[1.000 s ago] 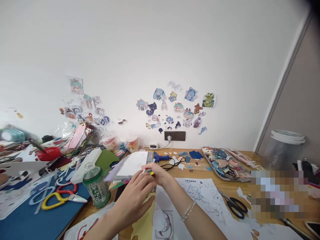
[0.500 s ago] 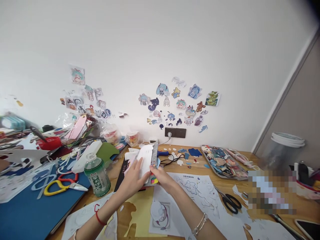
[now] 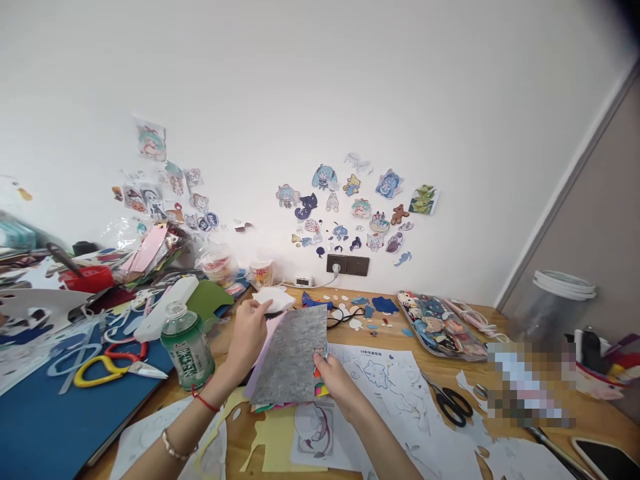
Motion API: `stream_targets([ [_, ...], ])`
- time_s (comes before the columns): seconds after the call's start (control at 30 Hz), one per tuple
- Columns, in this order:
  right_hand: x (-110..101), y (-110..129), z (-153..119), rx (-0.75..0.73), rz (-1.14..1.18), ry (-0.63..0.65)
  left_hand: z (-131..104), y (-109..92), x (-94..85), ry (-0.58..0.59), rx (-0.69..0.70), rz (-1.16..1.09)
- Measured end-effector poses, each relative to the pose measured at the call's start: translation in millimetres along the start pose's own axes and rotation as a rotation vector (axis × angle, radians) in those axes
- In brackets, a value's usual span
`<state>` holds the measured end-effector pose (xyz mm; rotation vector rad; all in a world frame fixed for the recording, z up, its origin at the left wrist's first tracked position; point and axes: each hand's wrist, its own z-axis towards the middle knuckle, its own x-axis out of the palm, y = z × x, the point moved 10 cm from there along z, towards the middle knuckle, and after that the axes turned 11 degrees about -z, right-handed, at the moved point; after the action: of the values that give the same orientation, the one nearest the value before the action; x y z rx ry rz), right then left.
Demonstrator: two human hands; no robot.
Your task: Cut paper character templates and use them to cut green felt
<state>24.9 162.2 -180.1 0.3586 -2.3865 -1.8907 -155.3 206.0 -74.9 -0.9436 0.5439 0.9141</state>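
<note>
Head view: felt stack (image 3: 293, 360), grey sheet on top, held tilted above the table (image 3: 440, 373). Left hand (image 3: 249, 333) grips its left edge; right hand (image 3: 336, 379) pinches the lower right corner. Bottle (image 3: 187, 347) stands just left.

A home craft desk: scissors (image 3: 107, 368), paper cutouts, stickers (image 3: 350, 213) on the wall.

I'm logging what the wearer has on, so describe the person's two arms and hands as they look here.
Both forearms are bare, with no sleeves in view and no gloves. The left hand has a thin red string around the wrist, and further up that forearm sits a pale beaded bracelet. The right hand and the part of its forearm in view carry nothing. No rings are visible on either hand.
</note>
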Motion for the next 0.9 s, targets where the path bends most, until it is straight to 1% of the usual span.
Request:
stream_targets([
  [0.03, -4, 3, -5, -0.023, -0.019, -0.019, 4, 7, -3.0, -0.011, -0.026, 0.024],
  [0.1, -11, 5, -14, -0.056, -0.054, -0.049, 4, 18, -0.6, 0.003, -0.065, 0.059],
  [0.2, -20, 6, -26, -0.081, -0.093, -0.094, -9, 21, 15.2, 0.07, -0.083, 0.059],
  [0.3, -34, 15, -40, -0.138, -0.127, -0.176, -26, 9, 25.8, 0.125, -0.079, -0.009],
  [0.33, -38, 22, -46, -0.168, -0.147, -0.208, -31, 2, 26.6, 0.143, -0.075, -0.046],
  [0.4, -45, 41, -61, -0.24, -0.263, -0.274, -41, -18, 25.9, 0.195, -0.05, -0.147],
  [0.47, -47, 63, -77, -0.315, -0.487, -0.356, -50, -44, 25.1, 0.281, -0.006, -0.281],
  [0.53, -42, 87, -95, -0.447, -0.729, -0.462, -57, -68, 25.5, 0.376, -0.002, -0.458],
  [0.57, -35, 99, -105, -0.548, -0.845, -0.523, -62, -77, 32.8, 0.48, -0.104, -0.815],
  [0.6, -26, 109, -116, -0.664, -0.967, -0.587, -66, -88, 36.9, 0.547, -0.18, -1.126],
  [0.63, -15, 115, -125, -0.771, -1.096, -0.65, -67, -95, 37.6, 0.559, -0.188, -1.208],
  [0.67, -5, 116, -132, -0.851, -1.222, -0.707, -68, -100, 40.2, 0.576, -0.204, -1.282],
  [0.7, 4, 112, -135, -0.889, -1.336, -0.75, -69, -102, 43.0, 0.58, -0.206, -1.311],
  [0.73, 9, 106, -135, -0.892, -1.43, -0.782, -71, -103, 46.5, 0.582, -0.199, -1.304],
  [0.8, 11, 88, -132, -0.86, -1.548, -0.798, -76, -101, 54.6, 0.586, -0.187, -1.298],
  [0.9, 5, 63, -128, -0.855, -1.618, -0.756, -87, -95, 65.0, 0.605, -0.126, -1.219],
])
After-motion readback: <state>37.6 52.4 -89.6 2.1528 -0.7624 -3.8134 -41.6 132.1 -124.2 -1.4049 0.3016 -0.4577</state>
